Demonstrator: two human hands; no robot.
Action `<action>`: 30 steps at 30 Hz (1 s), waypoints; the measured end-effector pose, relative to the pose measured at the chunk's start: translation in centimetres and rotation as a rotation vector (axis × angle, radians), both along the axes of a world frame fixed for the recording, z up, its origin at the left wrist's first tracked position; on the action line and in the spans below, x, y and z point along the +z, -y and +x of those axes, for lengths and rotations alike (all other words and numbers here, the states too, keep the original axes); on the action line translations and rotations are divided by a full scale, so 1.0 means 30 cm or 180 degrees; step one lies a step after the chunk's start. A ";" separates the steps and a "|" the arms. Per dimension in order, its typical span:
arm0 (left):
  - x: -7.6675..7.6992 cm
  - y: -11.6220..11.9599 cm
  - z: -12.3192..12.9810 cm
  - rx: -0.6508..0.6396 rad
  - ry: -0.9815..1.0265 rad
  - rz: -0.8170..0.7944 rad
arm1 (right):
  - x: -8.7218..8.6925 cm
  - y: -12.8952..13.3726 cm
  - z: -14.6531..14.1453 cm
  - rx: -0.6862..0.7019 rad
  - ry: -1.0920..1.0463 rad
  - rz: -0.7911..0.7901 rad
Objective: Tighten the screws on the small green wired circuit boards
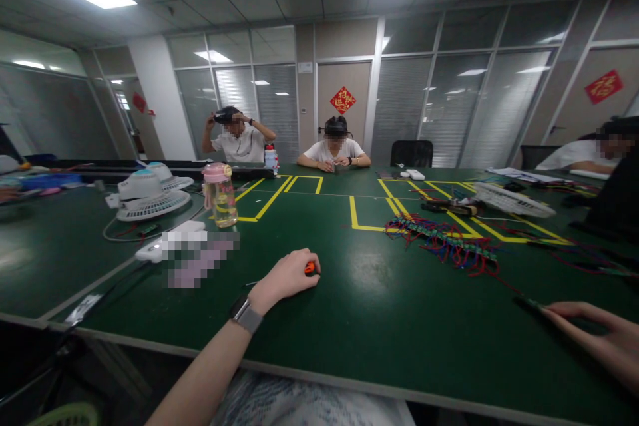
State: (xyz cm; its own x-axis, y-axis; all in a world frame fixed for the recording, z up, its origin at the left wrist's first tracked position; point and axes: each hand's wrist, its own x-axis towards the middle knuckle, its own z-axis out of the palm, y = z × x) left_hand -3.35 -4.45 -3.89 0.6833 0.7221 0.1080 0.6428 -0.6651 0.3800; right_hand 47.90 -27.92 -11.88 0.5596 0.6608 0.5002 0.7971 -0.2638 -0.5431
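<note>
My left hand (289,273), with a watch on the wrist, is closed over an orange-handled screwdriver (310,268) just above the green table. A thin shaft shows on the wrist side of that hand, and most of the handle is hidden. At the right edge my right hand (594,329) pinches a small green circuit board (532,304) between thumb and fingers. A red wire runs from near this board toward a row of small circuit boards (444,239) with red and blue wires, lying farther back.
A pink-lidded bottle (219,196), white fan parts (152,193) and a white power strip (172,243) stand on the left. A white grille (514,200) lies at the right. Yellow tape (379,226) marks the table. Several people sit around it.
</note>
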 end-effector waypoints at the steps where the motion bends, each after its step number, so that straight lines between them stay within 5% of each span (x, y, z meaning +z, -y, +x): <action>1: 0.000 0.000 0.000 -0.0007 0.0010 -0.0003 | 0.004 0.001 0.000 -0.0050 -0.0215 -0.0254; 3: -0.002 -0.002 -0.002 -0.0029 0.0041 -0.0025 | 0.012 0.002 -0.003 -0.0126 -0.0544 -0.0600; 11: -0.014 -0.010 -0.007 -0.0076 0.0108 -0.0051 | 0.050 -0.005 -0.043 0.0035 -0.0544 -0.0633; 30: -0.006 -0.002 -0.001 -0.0079 -0.0048 0.0067 | 0.021 -0.008 -0.083 0.0538 0.0959 -0.0001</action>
State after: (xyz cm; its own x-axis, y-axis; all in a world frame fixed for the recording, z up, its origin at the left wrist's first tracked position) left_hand -3.38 -4.38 -4.07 0.7027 0.7025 0.1126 0.6315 -0.6887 0.3562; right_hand 45.41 -27.68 -11.26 0.2694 0.7316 0.6262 0.9541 -0.1145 -0.2767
